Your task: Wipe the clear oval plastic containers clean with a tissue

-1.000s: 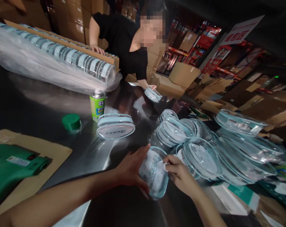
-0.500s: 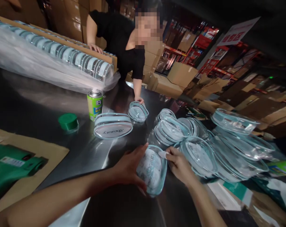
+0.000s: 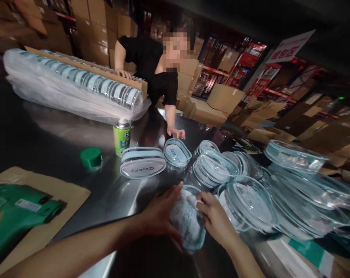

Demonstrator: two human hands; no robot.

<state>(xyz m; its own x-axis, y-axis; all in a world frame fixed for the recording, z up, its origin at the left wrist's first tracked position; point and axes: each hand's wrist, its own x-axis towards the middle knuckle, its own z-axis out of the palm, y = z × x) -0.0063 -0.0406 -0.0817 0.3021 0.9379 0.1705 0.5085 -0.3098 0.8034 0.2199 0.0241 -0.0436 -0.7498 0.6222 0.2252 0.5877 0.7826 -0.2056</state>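
Both hands grip one clear pouch [image 3: 188, 218] between them: left hand [image 3: 160, 218] cups its side, right hand [image 3: 214, 218] pinches its top edge.

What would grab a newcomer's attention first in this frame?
First, the heap of clear oval pouches spilling across the right of the shiny dark table, with the left hand and right hand gripping one pouch at the near edge. Next, a green spray can and its green cap stand mid-table. Beyond, a person in black reaches a hand toward a small pouch.
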